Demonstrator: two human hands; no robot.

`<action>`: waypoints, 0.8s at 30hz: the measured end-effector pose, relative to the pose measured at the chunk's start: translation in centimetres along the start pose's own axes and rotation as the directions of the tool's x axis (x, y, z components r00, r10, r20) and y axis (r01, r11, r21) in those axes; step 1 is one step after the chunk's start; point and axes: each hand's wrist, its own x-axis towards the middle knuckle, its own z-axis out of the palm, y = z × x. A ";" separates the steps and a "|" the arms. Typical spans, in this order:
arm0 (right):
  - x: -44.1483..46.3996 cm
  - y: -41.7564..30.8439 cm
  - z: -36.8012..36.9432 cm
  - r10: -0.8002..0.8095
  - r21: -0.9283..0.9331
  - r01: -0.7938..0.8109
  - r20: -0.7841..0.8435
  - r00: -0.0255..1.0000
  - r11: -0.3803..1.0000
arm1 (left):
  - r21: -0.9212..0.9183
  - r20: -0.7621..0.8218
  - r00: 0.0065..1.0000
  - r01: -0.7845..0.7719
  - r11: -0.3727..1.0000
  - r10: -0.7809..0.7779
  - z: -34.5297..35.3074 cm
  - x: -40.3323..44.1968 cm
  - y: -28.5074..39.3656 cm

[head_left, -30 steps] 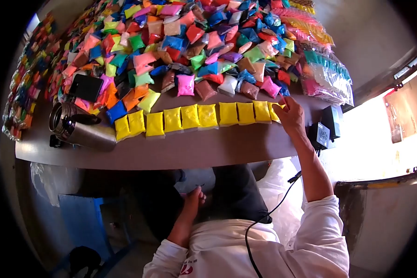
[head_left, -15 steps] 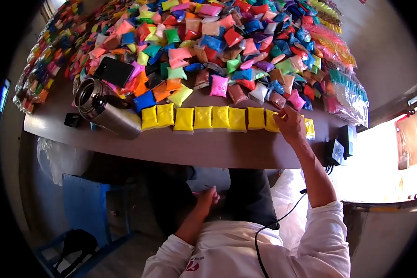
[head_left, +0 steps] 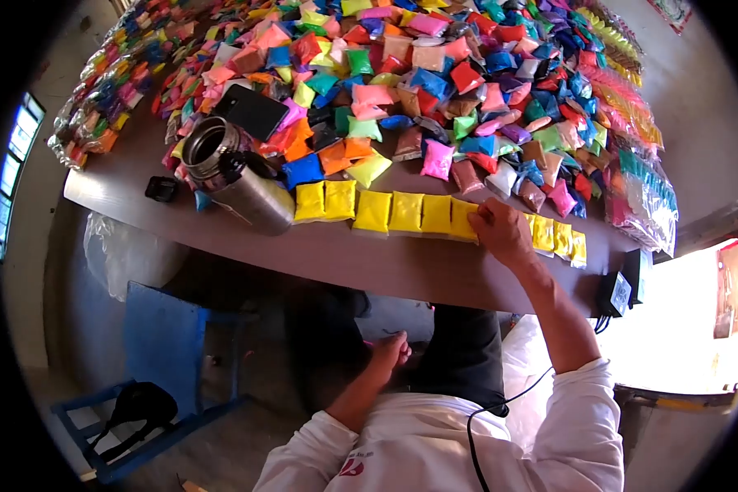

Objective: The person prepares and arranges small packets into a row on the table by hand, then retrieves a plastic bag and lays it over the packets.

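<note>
A row of yellow packets [head_left: 373,211] lies along the near part of the brown table [head_left: 344,260]. My right hand [head_left: 500,230] is over the right part of this row, its fingers bent and touching the right edge of one yellow packet [head_left: 464,220]; it hides part of the row. More yellow packets [head_left: 562,238] show to the right of the wrist. My left hand [head_left: 396,351] rests low over my lap, fingers curled; what it holds, if anything, is too small to name. Behind the row spreads a large heap of colourful packets [head_left: 435,82].
A steel flask [head_left: 250,193] leans at the row's left end, with a black phone [head_left: 252,111] behind it and a small black object [head_left: 162,189] to its left. Black boxes [head_left: 619,291] stand at the right edge. A blue chair [head_left: 162,344] is at lower left.
My right hand has moved leftward along the yellow row, uncovering packets at its right end. The view has shifted, so the table appears further right. My left hand stays curled over my lap.
</note>
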 end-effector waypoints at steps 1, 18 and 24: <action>0.3 -0.1 -0.3 0.042 0.007 -0.042 0.048 0.998 0.999 | -0.001 -0.008 1.000 -0.008 1.000 0.008 -0.1 0.1 0.0; 3.2 -7.4 4.7 -0.211 0.006 0.212 0.102 0.972 0.977 | -0.074 -0.039 0.999 -0.006 0.997 0.004 -0.5 0.1 -0.5; 3.4 -10.8 6.1 -0.351 0.079 0.352 -0.032 0.936 0.933 | -0.074 -0.049 0.994 -0.098 0.992 0.095 -0.4 -0.9 0.0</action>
